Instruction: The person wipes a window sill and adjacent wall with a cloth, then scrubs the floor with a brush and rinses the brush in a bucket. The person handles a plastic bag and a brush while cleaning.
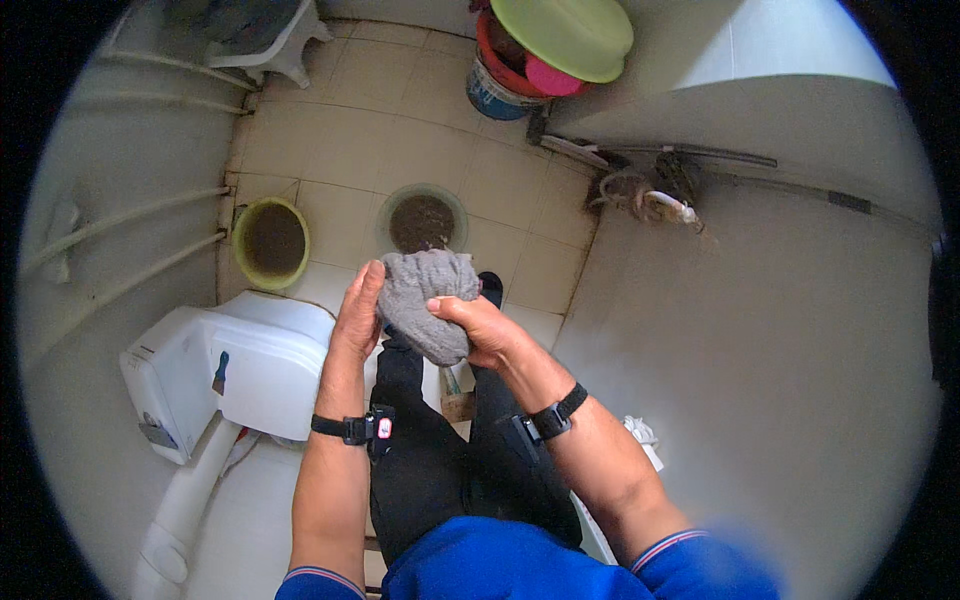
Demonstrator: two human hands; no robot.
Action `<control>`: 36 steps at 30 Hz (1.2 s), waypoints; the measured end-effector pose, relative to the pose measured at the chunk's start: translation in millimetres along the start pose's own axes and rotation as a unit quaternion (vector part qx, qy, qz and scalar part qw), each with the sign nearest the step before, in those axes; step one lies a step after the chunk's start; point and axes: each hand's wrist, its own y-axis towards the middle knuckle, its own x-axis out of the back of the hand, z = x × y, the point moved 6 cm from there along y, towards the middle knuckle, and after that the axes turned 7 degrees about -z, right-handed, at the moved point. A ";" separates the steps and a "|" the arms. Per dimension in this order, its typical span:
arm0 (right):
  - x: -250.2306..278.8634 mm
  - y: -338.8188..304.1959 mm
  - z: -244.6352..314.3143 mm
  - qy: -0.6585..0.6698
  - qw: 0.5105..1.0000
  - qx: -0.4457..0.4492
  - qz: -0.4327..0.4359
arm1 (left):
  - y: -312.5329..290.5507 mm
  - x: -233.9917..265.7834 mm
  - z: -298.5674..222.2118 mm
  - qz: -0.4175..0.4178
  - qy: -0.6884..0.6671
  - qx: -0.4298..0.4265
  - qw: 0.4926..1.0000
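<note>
A bunched grey cloth (425, 295), folded into a thick wad, is held up in front of my body between both hands. My right hand (480, 325) grips its right side, with the thumb pressed on top and the fingers curled behind. Along the cloth's left edge, my left hand (358, 305) holds it with the thumb pointing up; its other fingers are mostly hidden. Just beyond the cloth, on the floor, stands a pale translucent basin (462, 212) of murky brown water, partly covered by the cloth in this view.
A yellow-green bucket (304, 240) with brownish water stands at the left. White toilet fixtures (270, 375) with a small scraper (221, 372) are beside my left arm. Stacked buckets and a green basin (575, 35) stand at the far right, near a pale hose (668, 205).
</note>
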 end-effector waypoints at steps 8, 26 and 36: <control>2.6 3.1 -17.4 0.053 0.994 -0.062 0.072 | 3.8 -38.6 5.4 0.091 -0.136 0.037 0.986; 23.3 36.1 -22.1 -0.172 0.985 0.007 0.008 | 13.9 -15.9 20.1 0.015 -0.062 0.019 0.998; 10.8 9.6 8.5 -0.446 0.873 0.161 -0.117 | 20.9 -16.8 19.2 0.048 -0.063 0.015 0.997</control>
